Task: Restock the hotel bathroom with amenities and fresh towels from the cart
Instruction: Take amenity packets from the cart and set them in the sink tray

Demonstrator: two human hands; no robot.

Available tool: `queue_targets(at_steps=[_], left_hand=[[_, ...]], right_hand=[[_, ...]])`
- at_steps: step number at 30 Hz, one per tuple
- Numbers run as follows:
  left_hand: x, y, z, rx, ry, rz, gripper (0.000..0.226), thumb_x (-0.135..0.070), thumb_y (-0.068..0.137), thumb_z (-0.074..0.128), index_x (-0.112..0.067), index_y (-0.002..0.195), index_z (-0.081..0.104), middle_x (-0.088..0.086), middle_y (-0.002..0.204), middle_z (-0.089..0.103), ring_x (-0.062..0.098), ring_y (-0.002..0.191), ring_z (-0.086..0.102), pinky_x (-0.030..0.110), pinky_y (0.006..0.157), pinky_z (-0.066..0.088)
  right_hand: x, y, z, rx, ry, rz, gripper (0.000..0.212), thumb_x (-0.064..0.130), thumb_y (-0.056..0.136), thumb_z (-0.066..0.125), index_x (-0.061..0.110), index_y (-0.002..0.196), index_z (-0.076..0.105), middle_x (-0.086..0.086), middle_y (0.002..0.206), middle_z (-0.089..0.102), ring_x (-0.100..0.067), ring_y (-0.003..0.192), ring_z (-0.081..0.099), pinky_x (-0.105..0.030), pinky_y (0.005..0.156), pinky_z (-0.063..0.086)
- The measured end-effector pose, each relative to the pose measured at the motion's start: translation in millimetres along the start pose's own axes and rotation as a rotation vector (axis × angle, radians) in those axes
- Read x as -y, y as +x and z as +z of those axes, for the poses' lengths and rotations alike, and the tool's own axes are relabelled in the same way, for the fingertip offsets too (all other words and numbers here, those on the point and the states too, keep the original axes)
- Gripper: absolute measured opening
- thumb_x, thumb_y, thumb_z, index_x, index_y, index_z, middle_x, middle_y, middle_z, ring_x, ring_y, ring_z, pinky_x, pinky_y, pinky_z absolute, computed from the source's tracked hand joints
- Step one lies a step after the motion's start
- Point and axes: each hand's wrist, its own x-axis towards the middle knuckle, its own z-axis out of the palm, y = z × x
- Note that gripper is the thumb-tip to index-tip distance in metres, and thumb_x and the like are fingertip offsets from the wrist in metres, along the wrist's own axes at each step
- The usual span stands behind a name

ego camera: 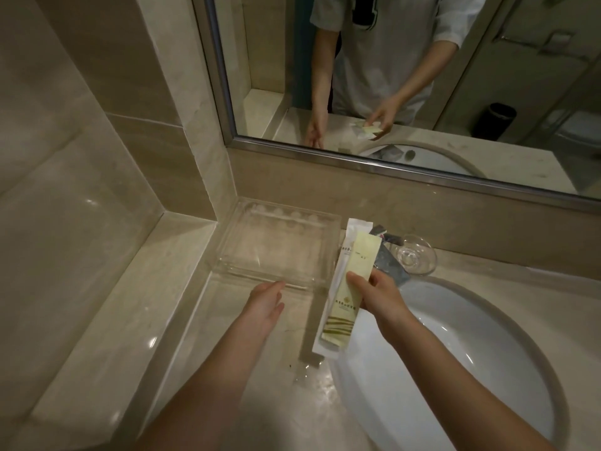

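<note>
– acrylic, clear: the tray [227, 265] is seen in the tabletop [286, 395] corner, under the mirror [422, 76]. where is the bundle held?
– the amenity packets [354, 271] are pinched in the right grip [380, 297], thumb on top, fingers curled beneath. a pale yellow one is laid over a white one, with darker sachets [390, 258] fanned behind.
– and the long axis?
– it is pointed away from the body, toward the mirror, roughly along the tray's right edge. the near end is hung over the rim of the sink [471, 369].
– the left grip?
– the left grip [265, 304] is held open, fingers straight, nothing carried, its tips at the tray's near rim. contact cannot be told.
– so how is the move judged?
– a short carry to the left seems called for, since the tray lies just left of the right grip. the left grip is the nearer one, so a packet could be passed across. the glass dish [416, 255] just to the right should be kept clear of.
</note>
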Motion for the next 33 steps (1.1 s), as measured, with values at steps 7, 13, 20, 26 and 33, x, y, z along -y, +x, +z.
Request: queue_targets(at_steps=[7,13,20,26,33], left_hand=[[-5,32,2,-0.058,-0.119,0.041,0.027,-0.015,0.092,0.057,-0.001,0.114,0.053,0.009,0.113,0.048,0.020,0.115,0.047,0.030,0.099,0.036],[-10,29,0,-0.024,-0.195,0.018,0.037,-0.015,0.093,0.054,-0.006,0.129,0.049,0.015,0.137,0.044,0.024,0.135,0.037,0.033,0.108,0.031],[1,25,-8,-0.122,-0.126,0.012,0.014,-0.022,0.088,0.062,-0.011,0.082,0.055,0.002,0.078,0.049,0.009,0.068,0.045,0.023,0.061,0.038],[21,1,-29,-0.130,-0.168,-0.010,0.012,-0.016,0.091,0.057,-0.011,0.081,0.051,0.001,0.075,0.047,0.009,0.063,0.045,0.021,0.054,0.034],[44,-25,-60,-0.122,-0.216,-0.081,0.009,-0.014,0.090,0.058,-0.010,0.087,0.051,0.002,0.077,0.049,0.011,0.064,0.049,0.021,0.050,0.032]], right_hand=[[1,-4,-14,-0.037,0.039,-0.027,0.014,0.014,0.095,0.051,0.023,0.092,0.062,-0.005,0.101,0.067,-0.024,0.097,0.065,-0.042,0.088,0.053],[5,-4,-20,-0.035,0.028,-0.026,0.012,0.013,0.094,0.052,0.020,0.095,0.062,-0.008,0.103,0.067,-0.027,0.100,0.064,-0.046,0.090,0.052],[3,-11,-19,-0.006,0.015,-0.030,0.014,0.012,0.095,0.051,0.022,0.093,0.062,-0.005,0.101,0.067,-0.025,0.098,0.064,-0.043,0.088,0.053],[0,-17,-10,0.034,0.006,-0.017,0.013,0.013,0.095,0.052,0.020,0.095,0.062,-0.008,0.103,0.068,-0.028,0.098,0.065,-0.046,0.088,0.053],[-12,-28,8,0.088,-0.011,0.003,0.014,0.013,0.095,0.051,0.016,0.102,0.062,-0.008,0.105,0.068,-0.026,0.096,0.066,-0.043,0.084,0.054]])
